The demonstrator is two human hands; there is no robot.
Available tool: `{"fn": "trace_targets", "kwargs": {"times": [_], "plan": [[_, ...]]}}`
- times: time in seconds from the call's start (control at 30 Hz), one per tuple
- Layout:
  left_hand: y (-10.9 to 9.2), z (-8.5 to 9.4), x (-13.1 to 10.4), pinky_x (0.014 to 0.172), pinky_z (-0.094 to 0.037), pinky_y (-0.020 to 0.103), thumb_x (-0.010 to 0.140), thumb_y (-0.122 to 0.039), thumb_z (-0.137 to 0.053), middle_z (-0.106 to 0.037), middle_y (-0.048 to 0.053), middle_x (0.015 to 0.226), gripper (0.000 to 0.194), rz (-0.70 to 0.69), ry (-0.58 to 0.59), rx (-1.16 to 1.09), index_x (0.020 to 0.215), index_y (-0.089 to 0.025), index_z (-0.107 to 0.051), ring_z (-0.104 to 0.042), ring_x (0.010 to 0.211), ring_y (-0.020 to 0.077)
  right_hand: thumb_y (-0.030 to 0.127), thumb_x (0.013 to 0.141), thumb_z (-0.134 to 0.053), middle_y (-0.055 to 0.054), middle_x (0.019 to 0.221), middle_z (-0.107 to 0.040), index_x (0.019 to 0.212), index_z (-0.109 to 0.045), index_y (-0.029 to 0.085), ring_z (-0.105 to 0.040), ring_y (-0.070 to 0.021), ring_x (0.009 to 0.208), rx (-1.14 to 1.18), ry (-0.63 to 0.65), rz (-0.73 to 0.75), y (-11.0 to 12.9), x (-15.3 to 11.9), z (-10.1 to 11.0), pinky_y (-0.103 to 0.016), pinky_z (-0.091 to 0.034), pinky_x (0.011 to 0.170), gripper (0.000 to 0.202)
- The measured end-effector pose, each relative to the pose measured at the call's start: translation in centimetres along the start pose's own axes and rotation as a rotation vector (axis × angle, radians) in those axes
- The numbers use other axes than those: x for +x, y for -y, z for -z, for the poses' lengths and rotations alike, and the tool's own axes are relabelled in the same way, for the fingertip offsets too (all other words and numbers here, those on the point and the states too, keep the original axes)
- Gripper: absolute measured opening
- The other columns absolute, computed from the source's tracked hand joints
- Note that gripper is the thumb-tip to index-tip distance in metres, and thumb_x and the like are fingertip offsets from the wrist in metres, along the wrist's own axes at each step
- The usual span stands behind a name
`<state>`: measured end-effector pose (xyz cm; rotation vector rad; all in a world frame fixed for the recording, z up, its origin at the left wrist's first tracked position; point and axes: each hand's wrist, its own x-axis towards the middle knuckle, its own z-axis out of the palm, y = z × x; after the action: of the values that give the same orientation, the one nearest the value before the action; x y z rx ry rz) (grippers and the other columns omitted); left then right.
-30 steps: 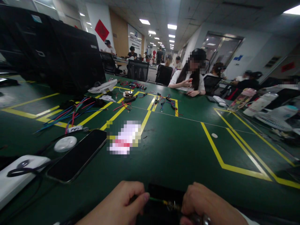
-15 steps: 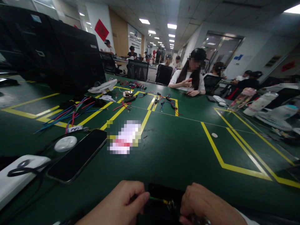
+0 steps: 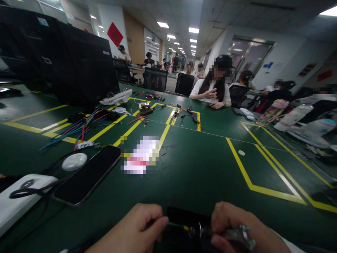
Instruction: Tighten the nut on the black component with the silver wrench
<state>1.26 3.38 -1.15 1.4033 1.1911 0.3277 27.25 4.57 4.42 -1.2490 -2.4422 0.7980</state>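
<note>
At the bottom centre, my left hand (image 3: pixel 142 225) is closed, with a thin green wire (image 3: pixel 177 225) pinched between thumb and finger. The wire runs right to a small yellow tip beside a shiny metal piece (image 3: pixel 196 230). My right hand (image 3: pixel 234 221) is wrapped round a metal tool (image 3: pixel 240 236), whose end sticks out to the right; its exact kind is hard to make out. A dark object (image 3: pixel 184 213) lies on the table between my hands, partly hidden.
A black phone (image 3: pixel 88 175), a white power strip (image 3: pixel 23 196) and a white round item (image 3: pixel 74 161) are on the left. Coloured wires (image 3: pixel 86 128) lie farther back, near black monitors (image 3: pixel 79 59). A person (image 3: pixel 210 89) sits across the green table (image 3: pixel 200 168).
My right hand has shifted slightly right and turned, so more of the metal tool shows. My left hand has stayed in place with the wire.
</note>
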Motion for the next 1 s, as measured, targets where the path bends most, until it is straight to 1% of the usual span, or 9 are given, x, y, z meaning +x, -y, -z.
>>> {"fn": "trace_targets", "kwargs": {"times": [0.1,0.2,0.37,0.5,0.6,0.77,0.8,0.93,1.0], "plan": [[0.5,-0.1,0.1,0.036,-0.035,0.016,0.098,-0.049,-0.043,-0.052,-0.005,0.059,0.039,0.002,-0.013,-0.013,0.079,-0.018,-0.057,-0.056,0.047,0.0105,0.037,0.085,-0.069,0.000,0.071,-0.061,0.077,-0.060,0.024,-0.057,-0.0176,0.067,-0.022,0.011,0.013,1.1,1.0,0.0,-0.026,-0.045,0.057,0.017],[1.1,-0.4,0.2,0.035,-0.032,0.015,0.097,-0.050,-0.044,-0.051,-0.006,0.054,0.039,0.008,-0.019,-0.022,0.078,-0.018,-0.057,-0.054,0.045,0.0098,0.036,0.085,-0.070,0.000,0.070,-0.061,0.076,-0.060,0.023,-0.057,-0.0172,0.067,-0.039,0.020,0.019,1.4,1.4,-0.4,-0.026,-0.045,0.058,0.018],[1.3,-0.6,0.3,0.035,-0.032,0.013,0.098,-0.048,-0.045,-0.052,-0.007,0.053,0.038,-0.015,-0.034,-0.036,0.079,-0.018,-0.058,-0.054,0.045,0.0092,0.018,0.082,-0.068,0.001,0.070,-0.061,0.074,-0.057,0.022,-0.055,-0.0142,0.060,-0.071,0.065,0.043,0.1,0.1,-1.5,-0.023,-0.043,0.054,0.014],[1.2,-0.5,0.4,0.034,-0.031,0.013,0.099,-0.047,-0.044,-0.050,-0.007,0.051,0.038,-0.022,-0.031,-0.035,0.078,-0.018,-0.058,-0.053,0.043,0.0090,0.004,0.076,-0.063,0.000,0.073,-0.064,0.076,-0.057,0.020,-0.056,-0.0130,0.060,-0.068,0.085,0.061,-0.2,-0.5,-1.2,-0.021,-0.044,0.054,0.017],[1.1,-0.5,0.5,0.034,-0.032,0.014,0.098,-0.048,-0.043,-0.050,-0.007,0.052,0.040,-0.029,-0.026,-0.033,0.077,-0.018,-0.058,-0.053,0.043,0.0093,0.001,0.076,-0.061,0.001,0.079,-0.066,0.080,-0.056,0.021,-0.059,-0.0133,0.067,-0.043,0.083,0.069,-0.1,-0.3,-0.6,-0.021,-0.046,0.059,0.021],[0.9,-0.5,0.5,0.033,-0.031,0.014,0.098,-0.048,-0.043,-0.050,-0.006,0.053,0.039,-0.032,-0.024,-0.027,0.077,-0.018,-0.057,-0.054,0.043,0.0097,0.006,0.076,-0.060,0.001,0.081,-0.066,0.084,-0.053,0.024,-0.060,-0.0143,0.067,0.015,0.139,0.227,-1.0,-0.2,-0.1,-0.021,-0.046,0.055,0.021],[0.7,-0.5,0.4,0.033,-0.031,0.014,0.098,-0.047,-0.043,-0.050,-0.006,0.054,0.039,-0.032,-0.025,-0.027,0.077,-0.018,-0.057,-0.054,0.044,0.0099,0.008,0.078,-0.059,0.001,0.080,-0.065,0.083,-0.053,0.024,-0.059,-0.0146,0.067,0.029,0.140,0.214,-1.1,-0.4,-0.1,-0.022,-0.046,0.055,0.018],[0.4,-0.3,0.3,0.035,-0.032,0.014,0.098,-0.045,-0.044,-0.050,-0.007,0.051,0.038,-0.037,-0.019,-0.020,0.077,-0.017,-0.058,-0.054,0.043,0.0099,0.020,0.086,-0.055,-0.002,0.078,-0.061,0.084,-0.053,0.024,-0.058,-0.0176,0.066,0.052,0.043,-0.029,-0.9,-1.7,-0.3,-0.028,-0.046,0.058,0.005],[0.5,-0.3,0.3,0.035,-0.032,0.014,0.098,-0.045,-0.044,-0.050,-0.007,0.050,0.038,-0.035,-0.018,-0.021,0.076,-0.017,-0.058,-0.052,0.042,0.0093,0.025,0.088,-0.055,-0.002,0.078,-0.060,0.082,-0.052,0.024,-0.057,-0.0179,0.066,0.076,0.010,-0.088,-0.7,-2.1,-0.7,-0.028,-0.045,0.057,0.006]]}}
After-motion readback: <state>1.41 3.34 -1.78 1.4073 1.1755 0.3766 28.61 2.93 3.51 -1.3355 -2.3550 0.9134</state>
